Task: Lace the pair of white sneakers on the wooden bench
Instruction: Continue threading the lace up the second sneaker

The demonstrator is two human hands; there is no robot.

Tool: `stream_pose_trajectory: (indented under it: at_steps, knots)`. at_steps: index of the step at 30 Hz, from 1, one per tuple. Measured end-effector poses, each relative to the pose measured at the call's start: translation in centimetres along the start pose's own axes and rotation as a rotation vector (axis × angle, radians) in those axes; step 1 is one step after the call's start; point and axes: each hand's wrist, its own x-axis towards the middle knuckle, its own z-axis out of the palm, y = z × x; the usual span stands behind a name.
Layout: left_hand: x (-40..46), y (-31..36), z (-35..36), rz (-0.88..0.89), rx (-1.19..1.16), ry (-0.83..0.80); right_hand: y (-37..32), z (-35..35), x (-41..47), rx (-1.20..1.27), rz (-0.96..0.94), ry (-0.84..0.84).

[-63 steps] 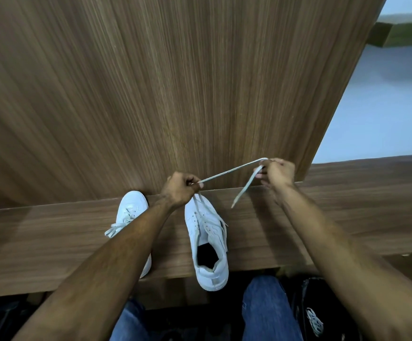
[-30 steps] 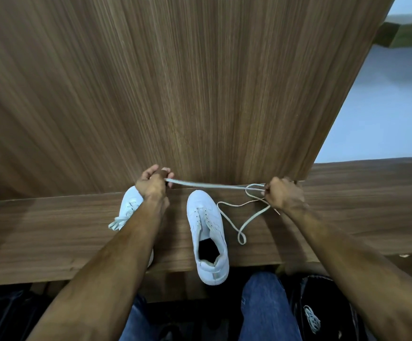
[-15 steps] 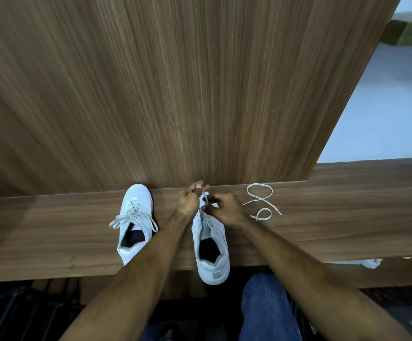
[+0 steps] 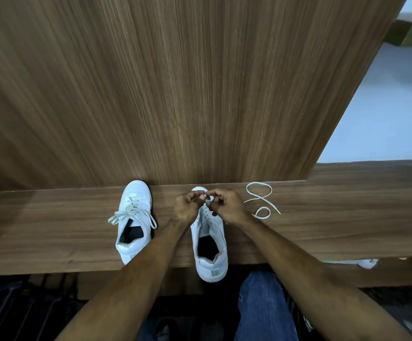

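Both my left hand (image 4: 187,205) and right hand (image 4: 225,205) now pinch at the unlaced sneaker (image 4: 209,232) mid-frame, its lace (image 4: 261,200) dropped lower right, so threading restarts.

Two bare forearms are seen, with no sleeves, watch or rings shown on the left hand (image 4: 187,205) or the right hand (image 4: 227,205). Blue denim jeans (image 4: 261,308) are worn — faded, with one knee visible below.
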Motion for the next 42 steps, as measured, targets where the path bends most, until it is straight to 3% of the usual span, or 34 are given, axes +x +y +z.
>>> stream_pose_trajectory:
  at_steps: [4, 11, 16, 23, 28, 31, 36, 42]
  knots:
    - [0.0, -0.9, 0.2, -0.018, 0.071, 0.015, -0.2, 0.0, 0.0, -0.151, -0.038, 0.051]
    - [-1.7, -4.0, -0.2, 0.018, 0.468, -0.151, 2.5, 0.1, -1.1, -0.138, 0.165, 0.028]
    - [-3.2, -5.0, -1.2, 0.088, 0.658, -0.052, 4.5, 1.5, -2.9, -0.147, 0.256, -0.005]
    - [-3.5, -5.4, -3.5, 0.028, 0.74, -0.106, 4.5, 3.4, -4.1, 0.133, 0.361, -0.079]
    - [-2.5, -4.9, -2.2, 0.128, 0.895, -0.211, 4.5, 3.4, -3.3, 0.158, 0.333, -0.057]
    - [-1.0, -5.0, -1.3, 0.096, 0.841, -0.218, 4.0, 2.9, -2.8, 0.1, 0.306, -0.039]
    - [2.3, -9.5, -0.4, 0.015, 0.602, -0.152, 3.1, 2.3, -2.2, -0.214, 0.221, -0.002]
    - [2.4, -9.9, 0.0, -0.049, 0.471, -0.118, 2.7, 2.0, -1.3, -0.512, 0.084, -0.068]
